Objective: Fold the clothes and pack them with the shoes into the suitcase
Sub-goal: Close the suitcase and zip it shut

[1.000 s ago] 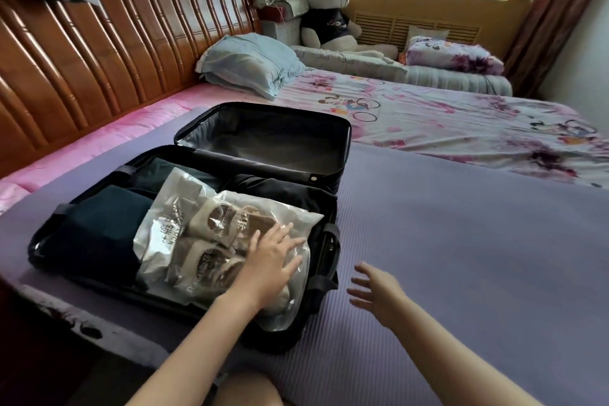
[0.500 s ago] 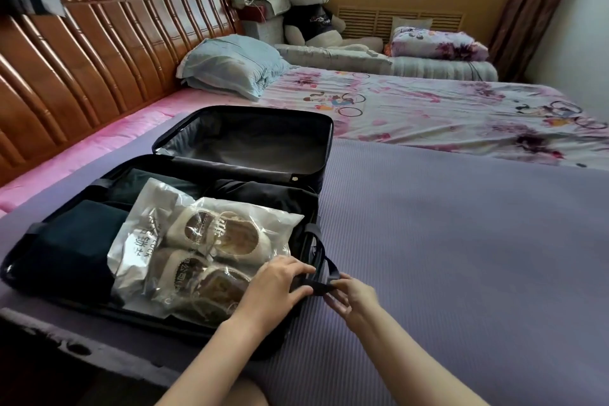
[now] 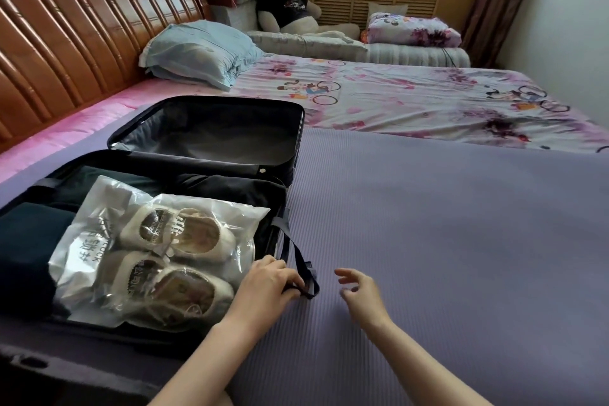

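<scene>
An open black suitcase [image 3: 204,161] lies on the purple mat at the left. Its near half holds dark folded clothes [image 3: 29,241] and a clear plastic bag [image 3: 99,260] with a pair of beige shoes [image 3: 184,237] on top. A dark strap [image 3: 296,260] hangs over the suitcase's right edge onto the mat. My left hand [image 3: 267,287] pinches the strap's end by that edge. My right hand [image 3: 361,290] hovers just right of the strap, fingers loosely spread, holding nothing.
The purple mat [image 3: 428,241] stretches wide to the right. Beyond it lie a floral sheet [image 3: 412,99], a blue pillow [image 3: 201,53] and a teddy bear [image 3: 286,0]. A wooden headboard [image 3: 82,36] runs along the left.
My left hand left the shoe bag and took hold of the strap at the suitcase's right edge. My right hand came to the strap, then let go and drew back to the right.
</scene>
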Motion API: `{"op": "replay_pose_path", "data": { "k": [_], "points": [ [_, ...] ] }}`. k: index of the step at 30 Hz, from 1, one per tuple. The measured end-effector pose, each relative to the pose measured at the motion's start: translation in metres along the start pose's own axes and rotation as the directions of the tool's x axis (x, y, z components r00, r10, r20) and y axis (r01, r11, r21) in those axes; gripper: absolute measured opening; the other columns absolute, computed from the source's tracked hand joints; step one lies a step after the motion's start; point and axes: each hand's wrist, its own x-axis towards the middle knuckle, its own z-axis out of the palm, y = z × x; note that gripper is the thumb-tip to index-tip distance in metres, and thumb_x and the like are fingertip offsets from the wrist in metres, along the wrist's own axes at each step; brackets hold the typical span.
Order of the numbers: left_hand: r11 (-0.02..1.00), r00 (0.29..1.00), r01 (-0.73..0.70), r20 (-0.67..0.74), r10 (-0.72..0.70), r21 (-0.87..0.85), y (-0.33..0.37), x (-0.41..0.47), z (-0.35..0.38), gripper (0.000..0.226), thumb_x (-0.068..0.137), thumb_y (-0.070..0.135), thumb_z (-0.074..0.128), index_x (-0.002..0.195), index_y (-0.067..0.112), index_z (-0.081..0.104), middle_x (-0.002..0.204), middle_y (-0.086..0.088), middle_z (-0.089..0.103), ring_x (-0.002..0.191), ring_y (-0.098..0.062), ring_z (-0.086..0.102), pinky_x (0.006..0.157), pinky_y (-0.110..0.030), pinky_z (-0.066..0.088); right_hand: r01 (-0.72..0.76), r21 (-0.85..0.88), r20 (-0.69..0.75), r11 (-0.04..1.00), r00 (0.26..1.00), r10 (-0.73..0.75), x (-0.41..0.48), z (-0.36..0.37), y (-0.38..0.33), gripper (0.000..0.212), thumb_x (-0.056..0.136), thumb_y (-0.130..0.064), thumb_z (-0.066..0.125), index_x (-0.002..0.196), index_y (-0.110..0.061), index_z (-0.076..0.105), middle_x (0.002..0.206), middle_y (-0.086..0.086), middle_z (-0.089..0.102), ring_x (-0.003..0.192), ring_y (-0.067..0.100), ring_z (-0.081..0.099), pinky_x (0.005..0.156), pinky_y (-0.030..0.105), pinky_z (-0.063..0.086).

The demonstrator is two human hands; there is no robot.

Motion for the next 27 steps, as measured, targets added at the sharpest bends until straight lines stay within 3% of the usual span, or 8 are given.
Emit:
{"op": "replay_pose_path", "data": {
  "k": [3, 8, 11, 16, 20, 22, 24, 27],
  "points": [
    [0.999, 0.998, -0.001, -0.066, -0.002, -0.048, -0.005, -0.007, -0.004, 0.011, 0.087, 0.029, 0.064, 0.095, 0.027, 0.072, 0.087, 0.009, 0.061, 0.096, -0.011, 0.050, 0.091, -0.023, 0.035, 0.167, -0.270, 0.140, 0.948, 0.981, -0.133, 0.021, 0.009, -0.002, 0.048, 0.093, -0.005, 0.052, 0.136, -0.027, 0.049, 0.134, -0.002, 0.042, 0.125, 0.022, 0.031, 0.106, 0.030, 0.028],
    [0.992, 0.993, 0.049, -0.104, -0.062, -0.120, -0.014, -0.016, -0.012, 0.008, 0.086, 0.030, 0.064, 0.091, 0.030, 0.070, 0.082, 0.019, 0.054, 0.092, -0.003, 0.047, 0.088, -0.024, 0.038, 0.375, -0.522, 0.307, 0.766, 0.921, -0.242, 0.047, 0.023, -0.019, 0.052, 0.093, -0.019, 0.058, 0.139, -0.037, 0.043, 0.151, -0.009, 0.023, 0.131, 0.024, 0.020, 0.110, 0.037, 0.021],
    [0.986, 0.992, 0.062, -0.103, -0.079, -0.156, -0.016, -0.016, -0.013, 0.008, 0.086, 0.030, 0.065, 0.092, 0.032, 0.070, 0.081, 0.020, 0.054, 0.091, -0.001, 0.047, 0.087, -0.023, 0.039, 0.450, -0.604, 0.366, 0.657, 0.890, -0.272, 0.051, 0.022, -0.017, 0.046, 0.090, -0.030, 0.061, 0.134, -0.034, 0.051, 0.151, -0.009, 0.028, 0.133, 0.026, 0.019, 0.107, 0.039, 0.020],
    [0.984, 0.990, 0.060, -0.113, -0.080, -0.170, -0.016, -0.016, -0.010, 0.009, 0.086, 0.030, 0.064, 0.093, 0.032, 0.070, 0.081, 0.021, 0.053, 0.092, 0.000, 0.046, 0.086, -0.019, 0.039, 0.530, -0.601, 0.315, 0.598, 0.845, -0.432, 0.045, 0.000, 0.008, 0.035, 0.090, -0.036, 0.059, 0.124, -0.027, 0.059, 0.139, -0.010, 0.046, 0.133, 0.020, 0.025, 0.108, 0.036, 0.027],
    [0.984, 0.989, 0.067, -0.121, -0.087, -0.167, -0.014, -0.013, -0.006, 0.009, 0.086, 0.027, 0.066, 0.093, 0.029, 0.071, 0.081, 0.021, 0.053, 0.092, -0.002, 0.046, 0.088, -0.022, 0.036, 0.508, -0.503, 0.257, 0.699, 0.860, -0.440, 0.040, -0.033, 0.031, 0.035, 0.082, -0.043, 0.068, 0.106, -0.020, 0.059, 0.127, -0.008, 0.052, 0.129, 0.013, 0.030, 0.106, 0.031, 0.030],
    [0.986, 0.990, 0.065, -0.112, -0.083, -0.157, -0.011, -0.011, -0.002, 0.010, 0.086, 0.027, 0.065, 0.094, 0.029, 0.071, 0.082, 0.021, 0.053, 0.093, -0.003, 0.046, 0.090, -0.021, 0.033, 0.433, -0.386, 0.177, 0.814, 0.901, -0.395, 0.035, -0.047, 0.031, 0.033, 0.078, -0.038, 0.074, 0.098, -0.019, 0.054, 0.108, -0.006, 0.055, 0.111, 0.012, 0.043, 0.094, 0.031, 0.038],
    [0.987, 0.993, 0.061, -0.090, -0.075, -0.148, -0.006, -0.010, 0.002, 0.010, 0.087, 0.028, 0.063, 0.095, 0.029, 0.070, 0.083, 0.019, 0.054, 0.095, -0.003, 0.045, 0.091, -0.018, 0.029, 0.352, -0.210, 0.159, 0.912, 0.933, -0.324, 0.029, -0.057, 0.024, 0.028, 0.080, -0.025, 0.074, 0.088, -0.015, 0.050, 0.085, -0.001, 0.062, 0.082, 0.014, 0.057, 0.077, 0.036, 0.048],
    [0.984, 0.994, 0.059, -0.086, -0.074, -0.165, -0.001, -0.008, 0.005, 0.009, 0.087, 0.027, 0.064, 0.093, 0.029, 0.070, 0.083, 0.018, 0.057, 0.092, -0.002, 0.047, 0.090, -0.020, 0.028, 0.284, -0.030, 0.186, 0.958, 0.944, -0.274, 0.026, -0.066, 0.016, 0.017, 0.083, -0.008, 0.071, 0.082, -0.006, 0.054, 0.067, 0.007, 0.070, 0.064, 0.017, 0.065, 0.067, 0.034, 0.049]
  ]
}}
